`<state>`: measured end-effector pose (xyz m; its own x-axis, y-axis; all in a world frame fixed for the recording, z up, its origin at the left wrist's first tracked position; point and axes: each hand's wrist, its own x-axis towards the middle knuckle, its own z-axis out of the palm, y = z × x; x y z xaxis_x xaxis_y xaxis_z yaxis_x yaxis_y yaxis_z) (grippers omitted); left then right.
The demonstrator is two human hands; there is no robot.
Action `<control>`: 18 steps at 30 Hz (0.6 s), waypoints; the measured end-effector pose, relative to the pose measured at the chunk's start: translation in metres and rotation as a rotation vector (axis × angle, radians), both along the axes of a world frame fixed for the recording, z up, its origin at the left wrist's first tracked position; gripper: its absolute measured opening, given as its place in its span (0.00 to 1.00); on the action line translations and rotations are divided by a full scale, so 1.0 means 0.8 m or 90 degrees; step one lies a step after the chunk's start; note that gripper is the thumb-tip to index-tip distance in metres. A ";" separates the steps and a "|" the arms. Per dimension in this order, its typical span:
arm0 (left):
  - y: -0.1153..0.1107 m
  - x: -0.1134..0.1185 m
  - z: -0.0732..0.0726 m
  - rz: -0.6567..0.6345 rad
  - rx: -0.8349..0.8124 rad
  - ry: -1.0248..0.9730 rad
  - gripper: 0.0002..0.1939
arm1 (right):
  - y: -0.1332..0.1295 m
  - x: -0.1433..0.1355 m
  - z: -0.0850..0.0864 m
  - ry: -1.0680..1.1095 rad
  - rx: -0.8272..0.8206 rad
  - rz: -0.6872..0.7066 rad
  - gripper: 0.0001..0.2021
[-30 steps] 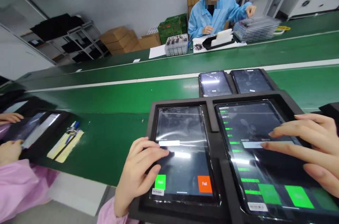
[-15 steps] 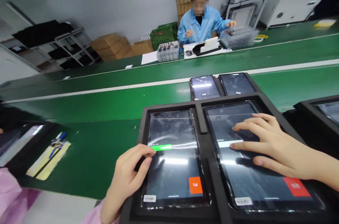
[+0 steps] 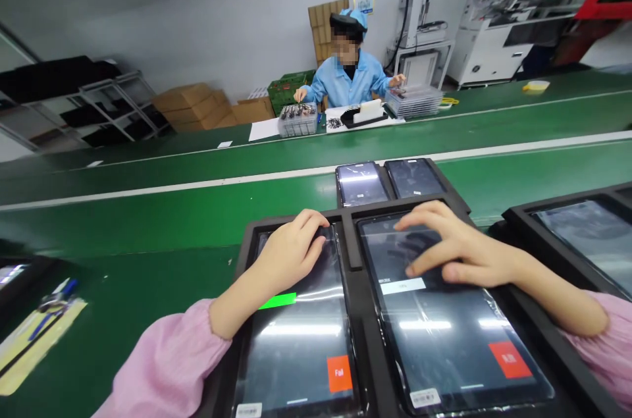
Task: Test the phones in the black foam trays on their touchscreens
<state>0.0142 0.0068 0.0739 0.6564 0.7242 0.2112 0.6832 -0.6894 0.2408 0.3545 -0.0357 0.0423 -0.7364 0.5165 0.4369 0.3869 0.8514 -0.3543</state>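
Note:
Two tablets under clear film lie side by side in a black foam tray. My left hand is over the upper part of the left tablet, fingers loosely bent, thumb apart, nothing held. Its fingertips are near the tablet's upper right edge. That screen shows a green bar and an orange-red "Fail" box. My right hand is spread over the upper half of the right tablet, empty, its index fingertip above a white bar. Whether the fingertips touch the glass, I cannot tell. A red box shows low on this screen.
Behind stands another tray with two tablets. A further tray with a tablet is at right. Pens lie on a yellow pad at left. Across the green bench, a person in blue sits by a parts box and stacked clear trays.
My left hand has moved up from the left tablet's green bar to its top. My right hand has shifted up the right screen. The person opposite now reaches to the parts box.

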 end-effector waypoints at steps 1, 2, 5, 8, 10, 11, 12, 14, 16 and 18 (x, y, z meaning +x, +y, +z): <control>0.000 -0.001 -0.004 0.000 0.010 0.000 0.13 | -0.006 0.000 0.001 -0.015 -0.015 0.025 0.27; -0.001 -0.003 -0.006 0.002 0.016 -0.003 0.13 | -0.010 0.001 0.002 -0.017 -0.026 0.039 0.28; 0.001 -0.005 -0.011 0.007 0.018 -0.025 0.13 | -0.004 0.012 0.001 0.051 -0.015 -0.035 0.31; 0.002 -0.003 -0.011 -0.012 0.016 -0.038 0.14 | 0.018 0.022 -0.005 0.060 0.002 -0.213 0.29; 0.000 -0.001 -0.010 -0.043 0.019 -0.022 0.14 | 0.030 0.024 -0.010 0.035 0.002 -0.249 0.27; -0.002 0.000 -0.010 -0.061 0.018 -0.008 0.14 | 0.033 0.023 -0.013 0.024 0.003 -0.242 0.27; -0.004 0.000 -0.009 -0.076 0.014 0.003 0.14 | 0.035 0.022 -0.014 0.009 0.005 -0.229 0.27; -0.008 -0.001 -0.007 -0.092 0.001 0.008 0.12 | 0.033 0.021 -0.015 -0.026 0.011 -0.215 0.25; -0.010 -0.003 -0.004 -0.092 -0.013 -0.009 0.10 | 0.028 0.022 -0.014 -0.031 -0.003 -0.192 0.24; -0.010 -0.004 -0.002 -0.089 -0.019 -0.025 0.12 | 0.025 0.025 -0.013 0.005 -0.025 -0.143 0.26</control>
<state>0.0111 -0.0010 0.0723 0.7432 0.6324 0.2182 0.5703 -0.7694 0.2877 0.3743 -0.0160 0.0316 -0.5976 0.6839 0.4186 0.5617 0.7296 -0.3901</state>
